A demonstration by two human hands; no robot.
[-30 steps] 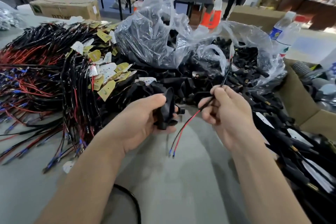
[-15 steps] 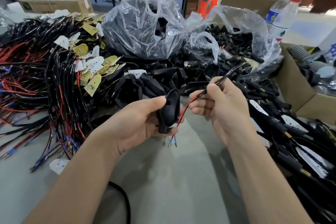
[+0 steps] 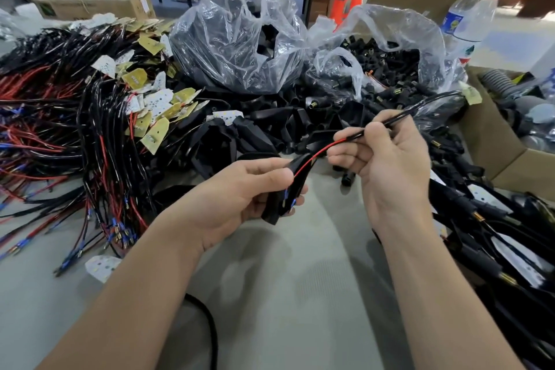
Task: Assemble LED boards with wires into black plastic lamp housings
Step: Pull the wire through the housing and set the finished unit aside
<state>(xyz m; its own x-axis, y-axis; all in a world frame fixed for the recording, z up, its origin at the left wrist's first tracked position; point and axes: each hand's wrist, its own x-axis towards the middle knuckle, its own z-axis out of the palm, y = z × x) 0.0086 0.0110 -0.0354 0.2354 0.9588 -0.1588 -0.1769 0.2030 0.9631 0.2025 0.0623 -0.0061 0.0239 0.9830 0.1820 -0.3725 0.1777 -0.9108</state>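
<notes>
Grip of the left hand (image 3: 237, 192) is closed round a black lamp housing (image 3: 271, 212), held above the grey tabletop (image 3: 300, 294). At two o'clock from it, the right hand (image 3: 390, 168) pinches a black-sheathed wire (image 3: 402, 119), whose red lead (image 3: 318, 153) curves down to the housing.

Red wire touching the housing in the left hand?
Touching. Head view: the red wire runs from the right hand onto the black housing, lying across its face beside the thumb of the left hand.
</notes>
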